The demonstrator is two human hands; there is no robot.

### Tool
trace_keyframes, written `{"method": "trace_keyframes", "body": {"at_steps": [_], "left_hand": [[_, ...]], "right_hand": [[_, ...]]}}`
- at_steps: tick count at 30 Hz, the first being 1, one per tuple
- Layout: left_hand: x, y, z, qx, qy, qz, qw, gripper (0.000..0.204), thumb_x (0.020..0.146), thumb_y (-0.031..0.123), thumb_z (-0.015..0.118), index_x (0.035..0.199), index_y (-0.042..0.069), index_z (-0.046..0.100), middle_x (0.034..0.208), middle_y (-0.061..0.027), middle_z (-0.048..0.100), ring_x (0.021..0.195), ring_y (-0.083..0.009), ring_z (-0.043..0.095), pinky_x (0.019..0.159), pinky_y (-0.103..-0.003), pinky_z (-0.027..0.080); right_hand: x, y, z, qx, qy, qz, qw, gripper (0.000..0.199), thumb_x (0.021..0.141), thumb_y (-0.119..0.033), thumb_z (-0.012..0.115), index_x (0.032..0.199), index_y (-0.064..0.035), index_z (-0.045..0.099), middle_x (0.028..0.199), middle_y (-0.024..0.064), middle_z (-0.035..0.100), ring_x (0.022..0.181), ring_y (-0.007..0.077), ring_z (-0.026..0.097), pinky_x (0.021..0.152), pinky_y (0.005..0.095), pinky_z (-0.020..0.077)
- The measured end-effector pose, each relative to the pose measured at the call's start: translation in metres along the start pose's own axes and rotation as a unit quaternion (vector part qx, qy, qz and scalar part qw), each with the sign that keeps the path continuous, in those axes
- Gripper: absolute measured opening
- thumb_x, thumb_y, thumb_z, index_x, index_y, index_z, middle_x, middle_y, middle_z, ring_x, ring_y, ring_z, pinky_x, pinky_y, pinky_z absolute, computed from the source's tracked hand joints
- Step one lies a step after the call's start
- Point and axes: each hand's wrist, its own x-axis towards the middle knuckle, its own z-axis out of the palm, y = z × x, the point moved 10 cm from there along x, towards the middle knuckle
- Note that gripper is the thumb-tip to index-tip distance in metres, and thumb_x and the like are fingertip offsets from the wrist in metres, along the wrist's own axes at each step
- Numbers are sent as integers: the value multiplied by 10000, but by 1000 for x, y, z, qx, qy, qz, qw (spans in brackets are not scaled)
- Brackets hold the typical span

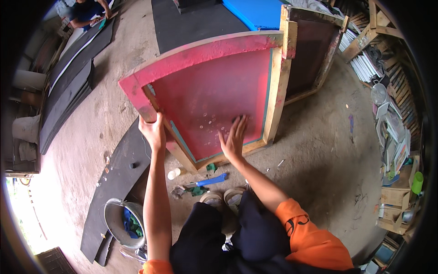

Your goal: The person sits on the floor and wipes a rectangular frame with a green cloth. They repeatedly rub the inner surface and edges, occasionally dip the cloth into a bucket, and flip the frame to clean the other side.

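A wooden screen printing frame (pixel 207 48) stands tilted on the floor before me, its mesh (pixel 205 91) stained pink and red. My left hand (pixel 154 132) grips its left side bar, fingers wrapped round the wood. Against the lower right of the mesh lies my right hand (pixel 235 139), fingers stretched out and thumb apart. A dark patch shows by its fingertips; whether it is a small pad or a shadow I cannot tell. Several pale, ring-like spots dot the mesh left of that hand.
A second frame (pixel 305 55) leans behind. Near my feet lie a blue-handled tool (pixel 212 179), green scraps (pixel 197 191) and a small white bottle (pixel 174 173). A bucket with cloths (pixel 112 223) stands at left on a dark sheet (pixel 114 182). Another person (pixel 86 13) works far left.
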Motion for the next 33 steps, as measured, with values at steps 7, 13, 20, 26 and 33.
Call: {"method": "trace_keyframes", "body": {"at_steps": [7,13,20,26,33], "left_hand": [[-2,1,-18,27,1,-7,1000,225,759,127,611,911,-32,566,785,-73,601,717,-131,548,693,-273,437],[-4,-12,-9,-6,-4,-43,999,248,778,137,610,943,-41,557,821,-84,601,739,-155,560,712,-297,443],[-5,-32,-12,-31,-14,-83,996,309,796,157,605,1018,-49,542,931,-112,594,834,-174,551,781,-320,426],[0,-39,-20,-18,-2,-70,997,357,782,174,621,1033,-62,529,938,-122,588,842,-196,550,782,-325,428],[1,-18,-7,-24,-6,-44,999,342,787,170,616,1021,-64,534,929,-120,588,828,-190,553,771,-317,433]], "right_hand": [[104,-72,-66,144,132,75,978,865,870,-446,462,1367,82,-11,1403,333,-40,1318,457,-59,1045,571,30],[84,-28,-54,67,78,47,994,797,898,-397,426,1369,82,-3,1415,313,-32,1327,440,1,1051,555,63],[30,9,-18,144,121,260,947,894,874,-509,407,1369,45,-91,1407,282,-159,1325,400,-116,1052,546,1],[130,-49,-71,225,200,230,926,809,907,-398,402,1369,50,-89,1407,286,-177,1329,389,-134,1063,521,-17],[-9,40,-6,152,132,248,948,800,883,-428,406,1389,16,-25,1440,248,-79,1341,383,-59,1062,523,9]]}}
